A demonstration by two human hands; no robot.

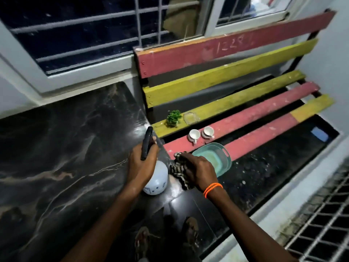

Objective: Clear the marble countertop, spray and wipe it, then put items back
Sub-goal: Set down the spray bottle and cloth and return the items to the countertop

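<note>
Marble countertop [56, 157]: black slab with pale tan and white veining, glossy, with a bright glare patch just beyond the left hand [140, 163]; it fills the area to the left of both hands and its bare surface carries nothing except the spray bottle. Spray bottle [155, 178]: rounded white body with small blue markings near the base, black trigger head [147, 143] pointing up and away; it stands on the slab's right edge, directly under the left hand. Cloth [178, 172]: brown-and-cream striped, crumpled, sitting at the counter's right corner beneath the right hand [199, 172]. Containers: teal tub [224, 154] with a slotted handle just to the right of the right hand, partly hidden by it; the visible interior looks empty. Beyond the right hand, on the red slat of the painted bench [245, 118], two white cups [194, 134] lie tipped with their open mouths showing, nothing visible inside. Further out on the yellow slat, a clear glass dish [191, 118], empty as far as visible, with a small green potted plant [173, 118] just to its left. Hands: left is wrapped around the bottle neck, fingers closed on it at the trigger. Right lies palm-down with fingers curled into the cloth, pressing it down; orange bead bracelet [212, 189] on that wrist. The hands are near each other, not touching.
</note>
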